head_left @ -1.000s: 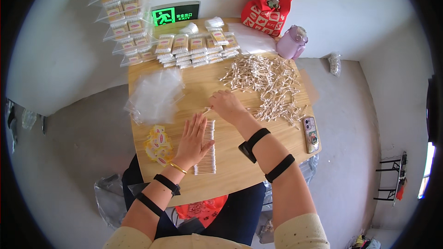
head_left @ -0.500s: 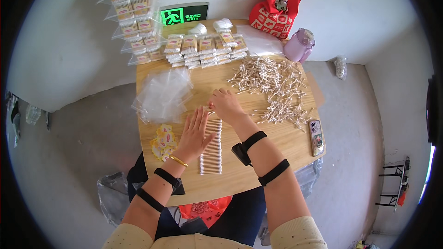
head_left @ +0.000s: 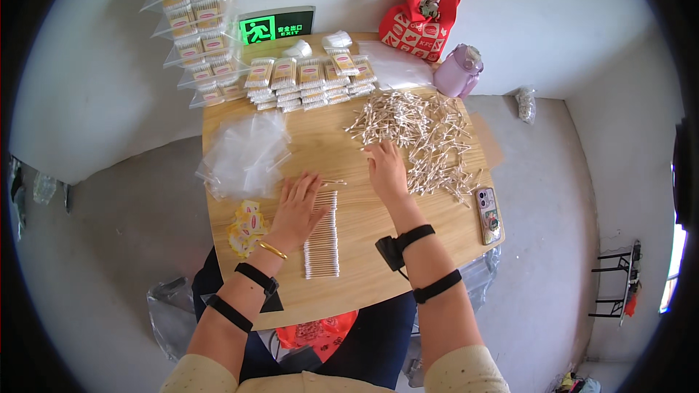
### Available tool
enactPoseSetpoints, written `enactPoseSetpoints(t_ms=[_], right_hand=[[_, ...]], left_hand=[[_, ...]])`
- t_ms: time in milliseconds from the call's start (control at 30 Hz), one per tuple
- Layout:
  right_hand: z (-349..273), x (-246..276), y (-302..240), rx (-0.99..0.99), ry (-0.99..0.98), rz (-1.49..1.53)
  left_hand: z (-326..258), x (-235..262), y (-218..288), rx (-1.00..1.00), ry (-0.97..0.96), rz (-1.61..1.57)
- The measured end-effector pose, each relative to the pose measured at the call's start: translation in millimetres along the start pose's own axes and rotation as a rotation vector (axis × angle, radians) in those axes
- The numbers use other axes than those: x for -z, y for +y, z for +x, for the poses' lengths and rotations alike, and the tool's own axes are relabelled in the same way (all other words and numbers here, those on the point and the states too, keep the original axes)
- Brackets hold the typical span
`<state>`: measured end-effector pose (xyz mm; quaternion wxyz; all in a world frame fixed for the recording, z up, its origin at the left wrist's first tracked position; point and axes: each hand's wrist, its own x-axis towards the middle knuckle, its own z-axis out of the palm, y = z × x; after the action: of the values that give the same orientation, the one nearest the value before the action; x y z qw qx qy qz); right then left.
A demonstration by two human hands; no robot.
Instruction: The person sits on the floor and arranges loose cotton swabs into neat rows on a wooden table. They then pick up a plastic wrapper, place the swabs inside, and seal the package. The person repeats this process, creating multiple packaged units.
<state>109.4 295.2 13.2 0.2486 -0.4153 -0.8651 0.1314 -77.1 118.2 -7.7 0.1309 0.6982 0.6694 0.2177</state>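
Cotton swabs lie side by side in a neat column on the table in front of me. My left hand rests open along the column's left edge, fingers stretched out and pointing away from me. Just past its fingertips, a few swabs lie at the column's far end. My right hand is at the near left edge of a big loose heap of swabs. Its fingers are bent and drawn together, and what they hold, if anything, is too small to make out.
Clear plastic bags and yellow-and-white paper labels lie on the left. Packed swab bundles stand stacked at the back, near a red bag and a purple jug. A phone lies at the right edge.
My right hand has left the column's far end and moved right to the heap. My left hand stays by the column. The whole view has shifted slightly.
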Motion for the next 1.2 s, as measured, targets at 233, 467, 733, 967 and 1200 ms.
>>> enactPoseSetpoints(t_ms=[233,467,733,967,1200], right_hand=[[35.5,-11.2,17.8,0.044,-0.074,-0.128],[26.6,-44.5,-30.9,0.085,-0.248,-0.088],[-3.2,-23.1,-40.6,-0.064,-0.109,0.305],[-31.0,-25.2,-31.5,-0.059,-0.055,0.258],[-30.5,-32.7,-32.4,-0.108,-0.012,0.335]], left_hand=[[3.0,-4.8,1.8,0.027,0.075,-0.005],[1.6,-2.7,2.5,0.016,0.051,-0.020],[-3.7,-2.2,-1.4,-0.014,0.030,0.045],[-1.7,-0.4,2.3,-0.023,-0.065,0.157],[0.7,4.5,-1.8,0.063,0.104,-0.269]])
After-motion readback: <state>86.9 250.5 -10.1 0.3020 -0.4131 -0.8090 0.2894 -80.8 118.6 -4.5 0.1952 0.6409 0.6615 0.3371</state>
